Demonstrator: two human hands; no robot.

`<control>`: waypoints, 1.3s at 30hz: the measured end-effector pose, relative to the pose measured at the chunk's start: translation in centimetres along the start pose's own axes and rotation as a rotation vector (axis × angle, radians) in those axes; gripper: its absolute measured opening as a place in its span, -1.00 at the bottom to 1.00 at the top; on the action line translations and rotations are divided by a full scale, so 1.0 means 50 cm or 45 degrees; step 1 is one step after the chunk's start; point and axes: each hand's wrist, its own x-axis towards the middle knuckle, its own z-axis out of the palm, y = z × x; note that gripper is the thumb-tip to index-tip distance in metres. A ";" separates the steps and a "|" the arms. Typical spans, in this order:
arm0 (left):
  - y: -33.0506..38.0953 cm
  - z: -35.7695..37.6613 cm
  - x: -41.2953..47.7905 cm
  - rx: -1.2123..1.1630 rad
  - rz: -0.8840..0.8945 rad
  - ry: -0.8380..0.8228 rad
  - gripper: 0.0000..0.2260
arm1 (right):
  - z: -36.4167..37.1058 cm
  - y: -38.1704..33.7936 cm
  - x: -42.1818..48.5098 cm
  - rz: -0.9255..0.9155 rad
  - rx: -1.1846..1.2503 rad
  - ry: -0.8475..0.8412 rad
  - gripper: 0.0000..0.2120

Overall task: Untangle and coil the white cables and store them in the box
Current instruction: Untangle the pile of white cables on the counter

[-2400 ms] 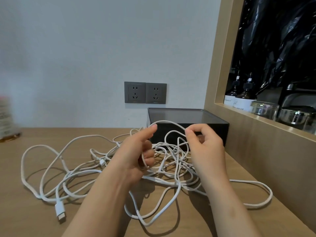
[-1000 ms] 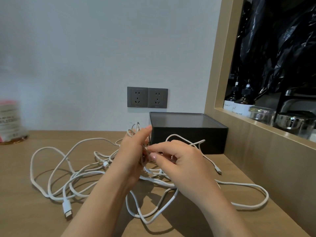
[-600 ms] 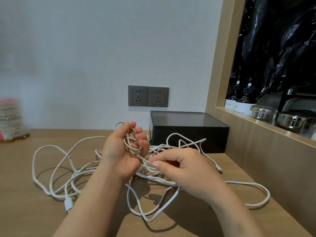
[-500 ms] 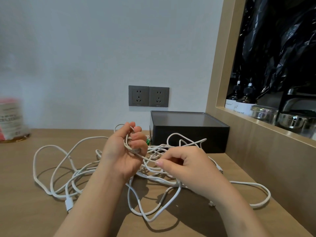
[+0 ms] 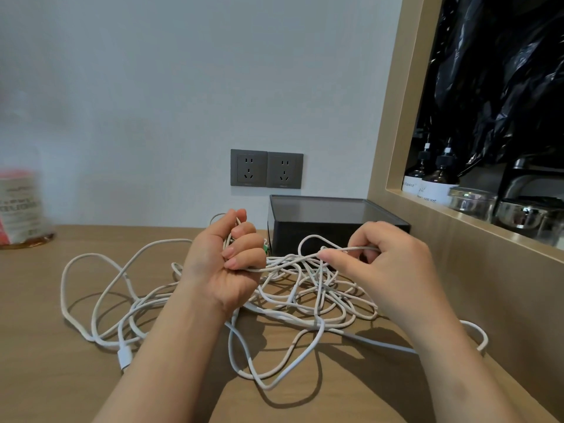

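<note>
my left hand [image 5: 227, 264] is closed round a small bundle of cable; the fingers are curled in and some turns come out at the top of the fist, so the first coil is only begun. one strand goes out tight from this fist to the right, to my right hand [image 5: 381, 264], which pinches it between the thumb and the fingertips [image 5: 328, 256], with a small loop standing up just beside the pinch.

under and between both hands the white cables [image 5: 305, 300] lie in a knotted heap on the table [image 5: 45, 346]. many loops cross each other near the middle. long open loops spread to the left, and one white connector [image 5: 125, 358] lies there at the near left. another loop goes out to the right, behind my right forearm. a small green bit [image 5: 266, 248] shows by my left knuckles; i cannot tell what it is.

the black box [image 5: 329, 221] stands far from me against the wall, just behind the heap and under the wall sockets [image 5: 267, 169]. no cable is on it or over its rim, and i cannot tell if its top is open.

so i judge the task is at an early stage: nearly all the untangling, the coiling and the storing are left to do.
</note>
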 end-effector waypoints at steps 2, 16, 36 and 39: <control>0.006 0.001 -0.002 -0.001 0.014 -0.013 -0.72 | -0.008 0.004 0.002 -0.026 0.017 0.083 -0.71; -0.021 0.003 0.012 0.456 0.254 0.157 -0.71 | -0.002 0.043 0.002 0.097 -0.434 -0.219 -0.88; 0.012 -0.016 -0.002 0.496 -0.098 0.034 -0.80 | -0.035 0.005 0.001 0.370 0.548 -0.665 -0.79; 0.003 -0.010 -0.008 0.603 -0.131 0.002 -0.76 | -0.015 0.014 0.001 0.321 0.428 -0.387 -0.82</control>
